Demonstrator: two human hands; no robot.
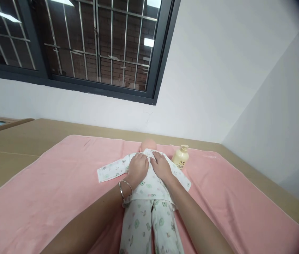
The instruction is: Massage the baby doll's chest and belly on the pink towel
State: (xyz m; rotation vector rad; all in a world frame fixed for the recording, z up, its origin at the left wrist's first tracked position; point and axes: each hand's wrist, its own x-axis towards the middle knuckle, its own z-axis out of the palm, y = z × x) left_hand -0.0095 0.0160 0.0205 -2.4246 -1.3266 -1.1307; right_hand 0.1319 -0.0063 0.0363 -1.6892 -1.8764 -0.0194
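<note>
A baby doll point(148, 144) lies on its back on a pink blanket point(59, 183), dressed in a white printed top point(149, 185) and matching trousers point(149, 225). My left hand point(137, 166), with a silver bracelet on the wrist, rests on the left side of the doll's chest. My right hand point(161, 165) rests on the right side of the chest. The fingers of both hands meet at the top's front near the collar, pressing or pinching the cloth. Whether they grip it I cannot tell.
A cream pump bottle point(180, 157) stands on the blanket just right of the doll's head. The blanket covers a tan surface point(11, 148) against a white wall. A barred dark window point(93, 46) is above.
</note>
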